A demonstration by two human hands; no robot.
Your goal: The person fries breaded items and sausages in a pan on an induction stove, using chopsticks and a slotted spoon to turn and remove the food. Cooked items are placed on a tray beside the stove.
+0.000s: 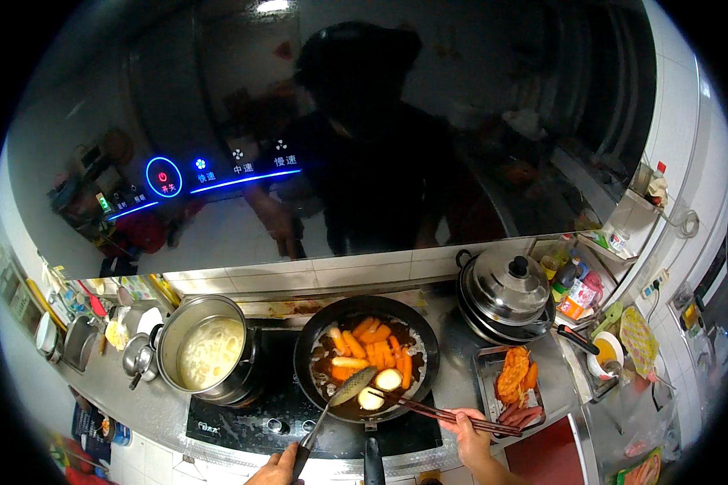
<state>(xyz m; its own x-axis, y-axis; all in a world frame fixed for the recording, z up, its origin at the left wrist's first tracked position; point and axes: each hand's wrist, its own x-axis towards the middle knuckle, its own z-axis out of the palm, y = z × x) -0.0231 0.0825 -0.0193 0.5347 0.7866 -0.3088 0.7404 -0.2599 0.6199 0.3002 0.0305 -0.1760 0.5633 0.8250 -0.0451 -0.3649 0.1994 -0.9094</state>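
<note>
My left hand (276,468) grips the black handle of a perforated metal skimmer (353,386), whose head rests over the near side of a dark frying pan (304,339). In my right hand (472,438) is a pair of dark chopsticks (421,408). Their tips reach one of two round, pale pieces of food (371,399); the other pale round (388,380) lies just behind it. Around them, orange sausage-like sticks (381,351) and paler ones (350,362) sit in bubbling dark oil. The pan's black handle (373,461) points towards me.
A large steel pot (170,364) of cloudy liquid stands left on the black cooktop (273,388). At right lie a metal tray (482,388) with fried food and sausages, and stacked pans under a steel lid (512,291). A glossy range hood (370,200) overhangs the back.
</note>
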